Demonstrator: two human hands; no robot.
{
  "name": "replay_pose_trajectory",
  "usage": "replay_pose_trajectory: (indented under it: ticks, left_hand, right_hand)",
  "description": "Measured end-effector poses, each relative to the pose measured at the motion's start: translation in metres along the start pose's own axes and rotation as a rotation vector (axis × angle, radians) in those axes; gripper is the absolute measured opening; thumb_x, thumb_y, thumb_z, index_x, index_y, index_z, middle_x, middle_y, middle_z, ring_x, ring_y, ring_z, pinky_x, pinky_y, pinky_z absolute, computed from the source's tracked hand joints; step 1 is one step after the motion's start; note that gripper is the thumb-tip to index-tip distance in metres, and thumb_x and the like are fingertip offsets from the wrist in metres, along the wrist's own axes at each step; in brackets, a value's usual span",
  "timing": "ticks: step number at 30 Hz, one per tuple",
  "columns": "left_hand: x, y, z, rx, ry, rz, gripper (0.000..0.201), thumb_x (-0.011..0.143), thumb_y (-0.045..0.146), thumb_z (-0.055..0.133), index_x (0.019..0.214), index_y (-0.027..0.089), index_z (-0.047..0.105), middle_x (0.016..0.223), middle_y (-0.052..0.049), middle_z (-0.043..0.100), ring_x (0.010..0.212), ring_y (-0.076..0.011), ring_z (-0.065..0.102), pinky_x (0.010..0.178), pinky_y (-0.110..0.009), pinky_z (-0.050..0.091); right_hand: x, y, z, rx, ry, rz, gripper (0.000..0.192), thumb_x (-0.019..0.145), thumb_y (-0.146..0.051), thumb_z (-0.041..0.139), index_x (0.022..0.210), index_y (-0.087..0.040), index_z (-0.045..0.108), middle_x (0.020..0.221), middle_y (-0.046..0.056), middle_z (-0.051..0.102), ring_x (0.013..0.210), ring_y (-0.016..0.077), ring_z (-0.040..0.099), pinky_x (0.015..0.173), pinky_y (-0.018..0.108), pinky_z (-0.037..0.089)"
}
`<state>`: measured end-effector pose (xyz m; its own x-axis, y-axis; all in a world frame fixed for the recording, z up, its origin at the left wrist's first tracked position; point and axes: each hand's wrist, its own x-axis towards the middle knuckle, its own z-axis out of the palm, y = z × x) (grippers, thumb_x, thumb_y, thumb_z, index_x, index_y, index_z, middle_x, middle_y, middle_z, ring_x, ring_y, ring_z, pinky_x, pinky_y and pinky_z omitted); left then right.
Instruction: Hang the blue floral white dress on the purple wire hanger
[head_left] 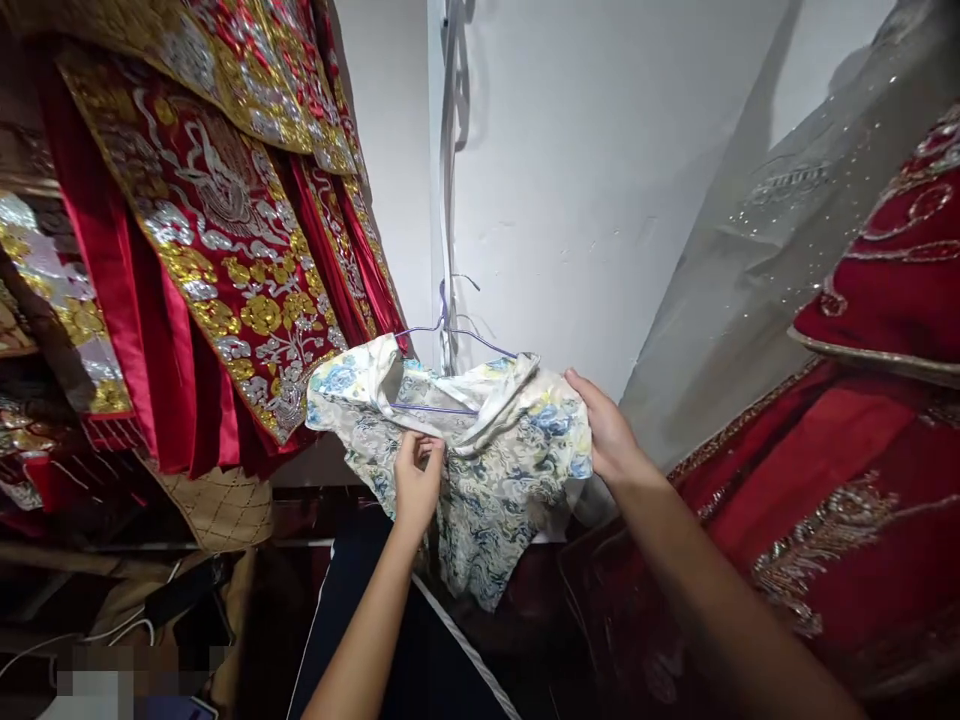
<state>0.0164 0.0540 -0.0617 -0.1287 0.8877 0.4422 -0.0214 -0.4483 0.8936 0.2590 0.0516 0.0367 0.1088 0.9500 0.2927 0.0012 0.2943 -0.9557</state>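
We hold a pale floral garment (495, 470), cream with blue and yellow flowers, up in front of a white wall (570, 180). It hangs crumpled over a thin purple wire hanger (450, 335), whose hook rises toward a white strip running down the wall. Our left hand (417, 478) pinches the fabric near the garment's middle, its grip closed on the cloth just below the hanger's lower bar. Our right hand (609, 432) clasps the garment's right edge, fingers curled over the fabric; how tightly, we cannot quite tell, since the cloth hides the fingertips. To the left hang red robes with gold and silver embroidery (217, 250), close beside the garment's left shoulder. To the right lies another red embroidered gown (840, 500), and above it a sheer sequinned veil (757, 250).
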Motion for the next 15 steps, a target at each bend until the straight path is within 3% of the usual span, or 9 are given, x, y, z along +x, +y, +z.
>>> replay_pose_trajectory:
  ticks: [3,8,11,13,14,15]
  left_hand:
    - [-0.004,0.001,0.002,-0.032,0.001,-0.02,0.024,0.086,0.042,0.064,0.092,0.023,0.05,0.088,-0.004,0.06,0.082,-0.0165,0.061,0.077,-0.028,0.049]
    - [0.006,-0.005,-0.004,-0.04,0.025,-0.1,0.029,0.087,0.045,0.062,0.076,0.023,0.045,0.071,0.001,0.051,0.068,-0.0145,0.054,0.067,-0.026,0.045]
    - [0.004,-0.011,-0.015,-0.111,0.07,-0.163,0.035,0.086,0.042,0.059,0.067,0.023,0.038,0.063,0.003,0.039,0.059,-0.013,0.045,0.061,-0.025,0.041]
    - [-0.009,-0.014,-0.022,-0.159,0.068,-0.188,0.029,0.086,0.039,0.057,0.069,0.022,0.041,0.066,0.003,0.041,0.061,-0.013,0.045,0.061,-0.025,0.042]
    - [-0.018,-0.014,-0.025,-0.188,0.061,-0.205,0.025,0.086,0.038,0.057,0.072,0.022,0.044,0.07,0.002,0.044,0.064,-0.0134,0.048,0.063,-0.025,0.043]
    - [-0.029,-0.013,-0.028,-0.227,0.059,-0.228,0.021,0.086,0.037,0.057,0.075,0.022,0.048,0.074,0.001,0.048,0.067,-0.014,0.05,0.066,-0.026,0.044]
  right_hand:
    - [-0.002,0.005,0.003,0.065,0.009,0.079,0.053,0.084,-0.068,0.054,0.107,-0.022,0.067,0.095,0.009,0.076,0.089,0.0302,0.073,0.077,0.042,0.058]
    - [0.003,0.013,-0.004,0.111,0.083,0.046,0.041,0.08,-0.06,0.065,0.097,-0.022,0.067,0.095,0.007,0.075,0.09,0.0276,0.071,0.075,0.037,0.057]
    - [-0.019,0.034,-0.016,0.079,0.391,-0.073,0.03,0.074,-0.046,0.075,0.092,-0.023,0.067,0.099,0.005,0.072,0.094,0.0228,0.069,0.08,0.033,0.056]
    - [-0.051,0.055,-0.015,0.043,0.65,-0.161,0.026,0.075,-0.04,0.074,0.095,-0.025,0.066,0.105,0.004,0.07,0.096,0.0203,0.067,0.083,0.033,0.055]
    - [-0.07,0.065,-0.01,0.03,0.712,-0.138,0.023,0.077,-0.039,0.072,0.095,-0.026,0.066,0.105,0.004,0.07,0.094,0.0202,0.066,0.082,0.034,0.055]
    - [-0.089,0.074,-0.003,0.049,0.682,-0.063,0.021,0.079,-0.04,0.07,0.094,-0.027,0.066,0.101,0.004,0.07,0.088,0.0209,0.067,0.078,0.035,0.056]
